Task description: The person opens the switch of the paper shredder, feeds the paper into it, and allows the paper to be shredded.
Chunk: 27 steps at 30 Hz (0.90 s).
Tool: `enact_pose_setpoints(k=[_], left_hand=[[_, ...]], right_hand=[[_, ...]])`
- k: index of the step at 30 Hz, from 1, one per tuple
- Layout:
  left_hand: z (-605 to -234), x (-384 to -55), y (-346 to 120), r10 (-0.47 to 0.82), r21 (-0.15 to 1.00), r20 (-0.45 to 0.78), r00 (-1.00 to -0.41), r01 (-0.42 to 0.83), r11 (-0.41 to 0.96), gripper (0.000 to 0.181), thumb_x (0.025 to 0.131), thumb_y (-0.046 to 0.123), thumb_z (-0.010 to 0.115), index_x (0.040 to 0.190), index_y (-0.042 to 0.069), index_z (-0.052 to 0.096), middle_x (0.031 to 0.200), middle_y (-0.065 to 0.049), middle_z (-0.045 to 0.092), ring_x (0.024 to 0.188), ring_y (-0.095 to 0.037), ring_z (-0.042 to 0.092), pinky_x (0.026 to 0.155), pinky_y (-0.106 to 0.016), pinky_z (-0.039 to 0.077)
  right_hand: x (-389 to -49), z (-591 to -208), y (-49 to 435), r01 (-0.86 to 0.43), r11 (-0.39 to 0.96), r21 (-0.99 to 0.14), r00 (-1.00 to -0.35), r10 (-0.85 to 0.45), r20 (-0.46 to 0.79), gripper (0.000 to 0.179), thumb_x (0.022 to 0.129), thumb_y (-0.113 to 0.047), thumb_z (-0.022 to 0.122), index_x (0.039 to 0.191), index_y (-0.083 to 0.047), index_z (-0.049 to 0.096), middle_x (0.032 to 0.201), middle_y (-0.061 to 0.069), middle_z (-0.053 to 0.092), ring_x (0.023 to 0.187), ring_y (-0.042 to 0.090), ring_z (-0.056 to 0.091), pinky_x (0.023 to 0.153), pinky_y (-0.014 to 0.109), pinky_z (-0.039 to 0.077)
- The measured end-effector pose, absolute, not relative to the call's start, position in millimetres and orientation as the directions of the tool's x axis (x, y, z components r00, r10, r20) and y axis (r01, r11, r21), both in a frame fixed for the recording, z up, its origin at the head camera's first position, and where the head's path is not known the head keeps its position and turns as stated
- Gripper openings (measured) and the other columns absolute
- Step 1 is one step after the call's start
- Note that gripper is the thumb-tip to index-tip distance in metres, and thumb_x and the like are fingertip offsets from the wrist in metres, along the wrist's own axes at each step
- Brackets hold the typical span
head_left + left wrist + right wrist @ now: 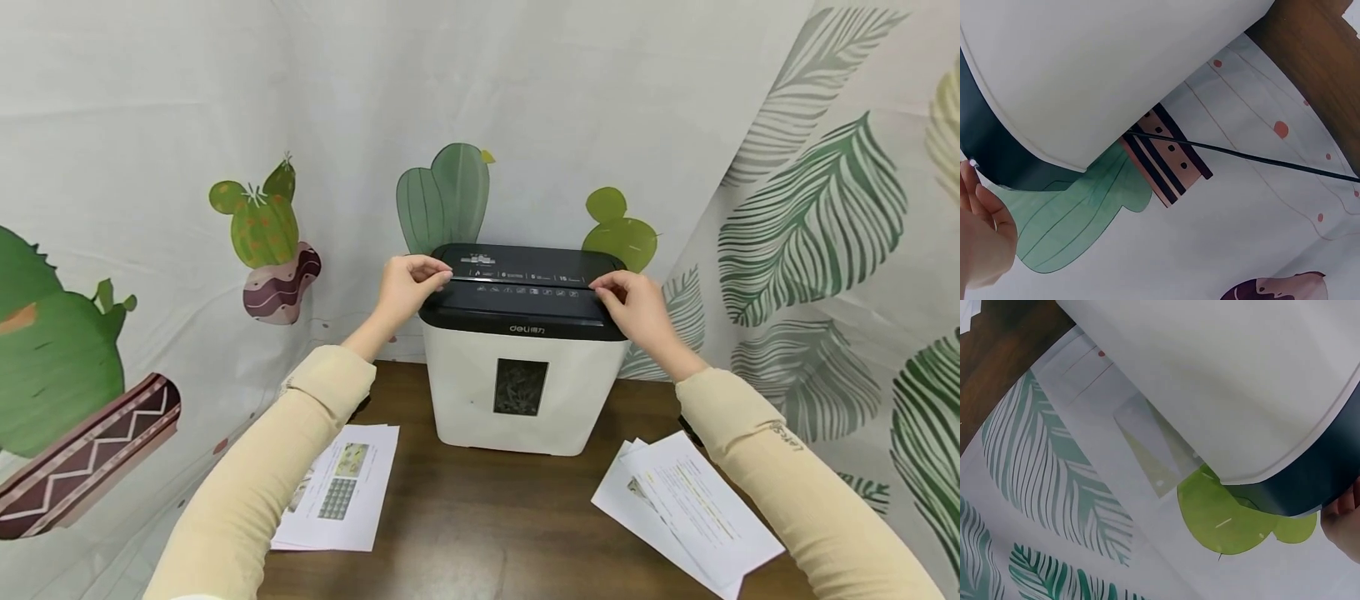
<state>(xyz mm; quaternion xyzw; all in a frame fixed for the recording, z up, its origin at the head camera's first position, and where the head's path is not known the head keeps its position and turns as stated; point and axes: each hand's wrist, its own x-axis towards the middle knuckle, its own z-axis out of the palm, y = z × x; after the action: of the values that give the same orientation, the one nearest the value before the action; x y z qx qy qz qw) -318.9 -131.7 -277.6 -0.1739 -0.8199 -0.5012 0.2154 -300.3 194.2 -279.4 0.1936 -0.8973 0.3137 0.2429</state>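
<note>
A paper shredder (465, 383) with a white body, black top and small window stands at the back of the table. My left hand (405, 285) is at the left end of the slot in its top, thumb and fingers bent close together. At the slot's right end is my right hand (636, 307), thumb and fingertips likewise close together. A thin bright line runs along the slot from the left fingertips; I cannot tell whether the hands pinch a sheet there. The wrist views show the left hand (985, 228) and right hand (1342, 520) beside the black top.
Printed sheets (378, 467) lie on the brown table (480, 517) at left, partly under the left sleeve. More printed papers (697, 500) lie fanned at right. Behind hangs a white cloth (540, 100) with cactus and leaf prints. A dark cord (1241, 154) runs beside the shredder.
</note>
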Motion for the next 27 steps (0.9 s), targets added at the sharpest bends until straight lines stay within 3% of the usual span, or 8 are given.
enact_pose_setpoints(k=[5,9,10,13,16,20,25,27], left_hand=[[-283.3,-309.3,-140.6,0.042,0.769,0.542,-0.839,0.516,0.377,0.018,0.085,0.014,0.070,0.093,-0.002,0.072,0.085,-0.022,0.071,0.061,0.005,0.060,0.062,-0.015,0.049],[-289.3,-299.2,-149.7,0.010,0.775,0.556,-0.831,0.522,0.356,0.018,0.084,0.014,0.071,0.091,-0.002,0.072,0.081,-0.025,0.069,0.056,0.003,0.055,0.048,-0.015,0.042],[-291.2,-296.6,-152.3,0.002,0.780,0.549,-0.836,0.513,0.359,0.017,0.084,0.013,0.071,0.091,-0.003,0.072,0.077,-0.022,0.069,0.053,0.002,0.052,0.045,-0.016,0.039],[-290.0,-280.7,-155.5,0.000,0.790,0.528,-0.849,0.492,0.365,0.016,0.085,0.009,0.069,0.092,-0.006,0.070,0.065,0.000,0.067,0.050,0.001,0.046,0.039,-0.017,0.037],[-300.2,-270.3,-163.5,0.009,0.787,0.539,-0.843,0.506,0.353,0.015,0.086,0.006,0.067,0.094,-0.007,0.069,0.068,0.002,0.067,0.052,0.003,0.048,0.044,-0.016,0.043],[-319.1,-250.4,-173.1,-0.010,0.776,0.566,-0.824,0.529,0.344,0.015,0.087,0.003,0.065,0.096,-0.007,0.069,0.084,-0.019,0.069,0.065,0.005,0.057,0.059,-0.013,0.046],[-337.2,-225.7,-175.8,-0.049,0.778,0.558,-0.829,0.502,0.377,0.013,0.088,0.000,0.062,0.096,-0.008,0.069,0.087,-0.025,0.069,0.071,0.009,0.058,0.064,-0.011,0.046],[-350.9,-225.2,-181.4,-0.074,0.783,0.559,-0.826,0.496,0.375,0.012,0.087,0.001,0.063,0.095,-0.005,0.070,0.085,-0.022,0.070,0.071,0.009,0.058,0.063,-0.011,0.046]], right_hand=[[-293.5,-282.9,192.5,-0.539,0.721,-0.436,-0.760,-0.193,0.620,0.015,0.091,0.002,0.056,0.099,0.005,0.068,0.090,0.022,0.067,0.076,0.029,0.061,0.068,0.035,0.044],[-286.5,-285.2,190.5,-0.571,0.709,-0.413,-0.726,-0.202,0.657,0.014,0.090,0.003,0.057,0.098,0.004,0.068,0.089,0.020,0.067,0.078,0.029,0.061,0.067,0.035,0.044],[-284.1,-285.7,189.7,-0.577,0.704,-0.415,-0.721,-0.199,0.664,0.014,0.090,0.003,0.057,0.098,0.004,0.068,0.089,0.020,0.067,0.078,0.028,0.060,0.068,0.033,0.043],[-277.5,-288.1,187.7,-0.592,0.684,-0.426,-0.704,-0.182,0.687,0.014,0.090,0.003,0.057,0.098,0.004,0.069,0.089,0.019,0.067,0.078,0.028,0.060,0.068,0.023,0.041],[-270.5,-293.8,183.8,-0.623,0.657,-0.425,-0.664,-0.156,0.731,0.013,0.088,0.003,0.060,0.096,0.002,0.070,0.089,0.017,0.068,0.078,0.025,0.059,0.068,0.013,0.038],[-258.8,-305.2,174.8,-0.690,0.610,-0.390,-0.579,-0.142,0.803,0.012,0.084,0.006,0.064,0.093,0.001,0.071,0.086,0.015,0.068,0.078,0.023,0.060,0.071,0.011,0.040],[-244.9,-328.1,166.3,-0.748,0.573,-0.336,-0.508,-0.167,0.845,0.013,0.082,0.006,0.065,0.091,-0.001,0.071,0.082,0.013,0.068,0.079,0.022,0.060,0.072,0.021,0.045],[-240.9,-338.8,164.3,-0.762,0.559,-0.326,-0.495,-0.179,0.850,0.013,0.082,0.007,0.065,0.092,-0.001,0.070,0.082,0.012,0.068,0.079,0.020,0.060,0.073,0.022,0.046]])
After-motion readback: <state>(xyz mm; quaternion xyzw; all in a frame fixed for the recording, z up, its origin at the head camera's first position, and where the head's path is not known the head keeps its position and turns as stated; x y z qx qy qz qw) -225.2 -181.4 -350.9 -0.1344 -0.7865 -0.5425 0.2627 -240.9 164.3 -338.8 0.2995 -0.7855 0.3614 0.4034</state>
